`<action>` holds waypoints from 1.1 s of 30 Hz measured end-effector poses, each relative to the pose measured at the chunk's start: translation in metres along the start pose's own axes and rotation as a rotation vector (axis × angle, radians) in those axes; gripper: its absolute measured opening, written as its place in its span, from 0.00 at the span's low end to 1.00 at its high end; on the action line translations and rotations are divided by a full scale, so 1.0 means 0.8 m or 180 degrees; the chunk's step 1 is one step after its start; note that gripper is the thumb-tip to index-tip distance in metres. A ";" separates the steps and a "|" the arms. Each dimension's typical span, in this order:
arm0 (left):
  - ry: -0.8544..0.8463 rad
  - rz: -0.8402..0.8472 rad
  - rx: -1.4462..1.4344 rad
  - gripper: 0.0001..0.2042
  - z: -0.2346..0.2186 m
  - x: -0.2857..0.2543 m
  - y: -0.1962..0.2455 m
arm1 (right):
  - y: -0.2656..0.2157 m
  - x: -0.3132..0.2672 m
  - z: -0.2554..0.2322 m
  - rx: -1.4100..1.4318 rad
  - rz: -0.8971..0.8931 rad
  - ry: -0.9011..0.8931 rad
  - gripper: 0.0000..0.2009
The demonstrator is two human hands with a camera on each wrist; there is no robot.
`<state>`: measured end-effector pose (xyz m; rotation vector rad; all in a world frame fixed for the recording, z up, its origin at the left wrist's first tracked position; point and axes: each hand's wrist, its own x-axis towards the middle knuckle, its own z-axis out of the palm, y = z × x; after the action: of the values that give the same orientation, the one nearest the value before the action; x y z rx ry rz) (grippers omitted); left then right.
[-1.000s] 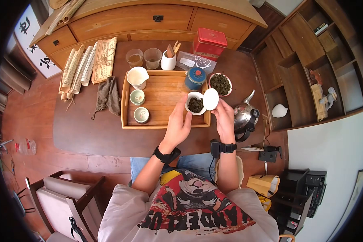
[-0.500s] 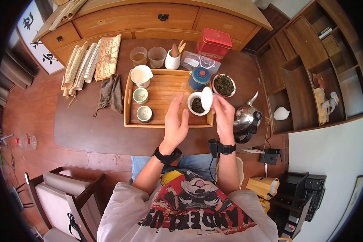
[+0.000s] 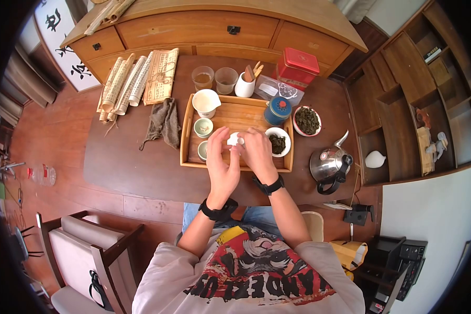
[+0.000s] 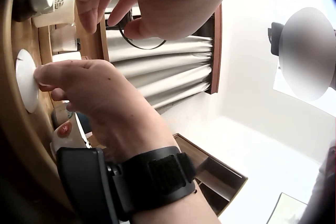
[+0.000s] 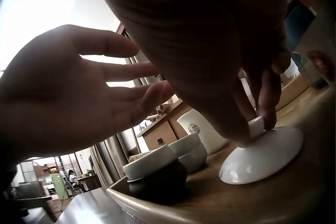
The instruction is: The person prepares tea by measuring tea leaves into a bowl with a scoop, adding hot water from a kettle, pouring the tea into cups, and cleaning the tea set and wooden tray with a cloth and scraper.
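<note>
My right hand (image 3: pixel 257 154) pinches the knob of a white lid (image 5: pixel 262 155), which lies knob up, low at the wooden tray's surface (image 5: pixel 210 182). My left hand (image 3: pixel 222 167) is beside it on the left, fingers relaxed and slightly bent, holding nothing. Much of the lid is hidden by both hands in the head view. Right of the right hand stands a white lidless bowl (image 3: pixel 288 145) with dark tea leaves (image 3: pixel 277 143) inside. On the tray's left are two small pale green cups (image 3: pixel 203 127), the nearer one partly covered by the left hand.
A white pitcher (image 3: pixel 206 106) and a blue canister (image 3: pixel 278 111) stand at the tray's back corners. To the right are a dish of leaves (image 3: pixel 307 121) and a steel kettle (image 3: pixel 327 163). A grey cloth (image 3: pixel 165 123) and bamboo scrolls (image 3: pixel 121 86) lie left. Two glasses (image 3: pixel 226 81) stand behind.
My right hand has carried the lid from above the tea bowl leftward to the middle of the tray and lowered it. The left hand has come away from the bowl.
</note>
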<state>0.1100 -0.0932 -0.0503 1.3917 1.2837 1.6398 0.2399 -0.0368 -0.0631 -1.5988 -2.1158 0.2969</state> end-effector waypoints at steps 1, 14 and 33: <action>-0.0060 -0.0020 -0.0009 0.24 0.000 -0.001 0.000 | 0.001 -0.002 0.000 -0.0029 -0.0019 -0.0025 0.13; -0.1490 -0.0191 0.0708 0.47 0.054 -0.001 -0.019 | 0.070 -0.072 -0.085 0.0180 0.0942 0.1359 0.14; -0.1271 0.0097 0.0429 0.40 0.118 0.022 0.002 | 0.084 -0.098 -0.085 0.3427 0.1323 0.1791 0.20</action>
<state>0.1969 -0.0517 -0.0451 1.7225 1.1546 1.2272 0.3467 -0.0982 -0.0524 -1.1909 -0.8789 0.8283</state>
